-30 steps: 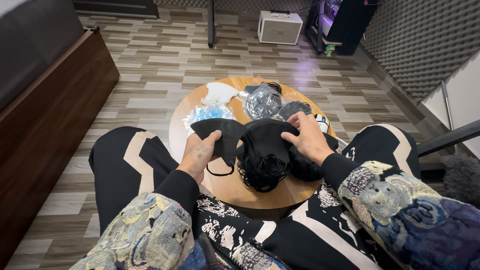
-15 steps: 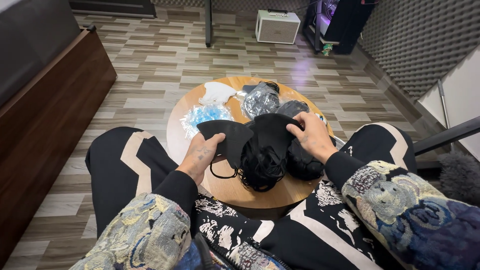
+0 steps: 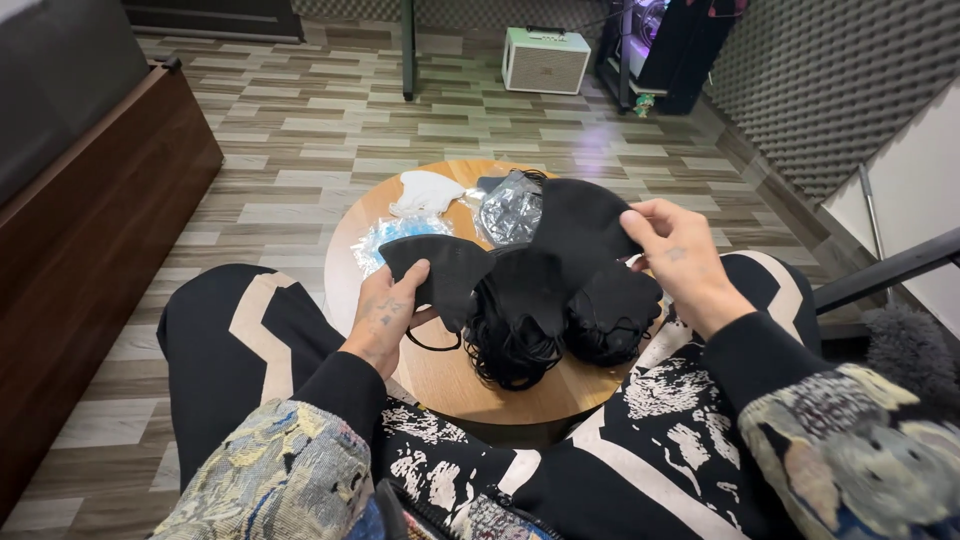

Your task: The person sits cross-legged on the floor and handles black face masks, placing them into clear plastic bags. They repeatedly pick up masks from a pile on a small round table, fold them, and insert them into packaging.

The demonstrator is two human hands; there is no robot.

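My left hand (image 3: 385, 312) pinches a flat black face mask (image 3: 440, 270) by its lower edge, with an ear loop dangling under it. My right hand (image 3: 678, 252) holds up another black mask (image 3: 580, 225) by its right side, lifted above the pile. Between them a heap of black masks with tangled ear loops (image 3: 520, 335) lies on a small round wooden table (image 3: 440, 375). A second black bundle (image 3: 612, 315) rests under my right hand.
At the table's far side lie a white mask (image 3: 425, 192), a blue mask in clear wrap (image 3: 395, 235) and a clear plastic bag (image 3: 510, 208). A dark wooden cabinet (image 3: 90, 250) stands left, a white box-shaped speaker (image 3: 545, 60) on the floor beyond, foam panels right.
My right hand has lifted a black mask up off the pile and moved right. My left hand has drawn its mask slightly up and apart from the heap.
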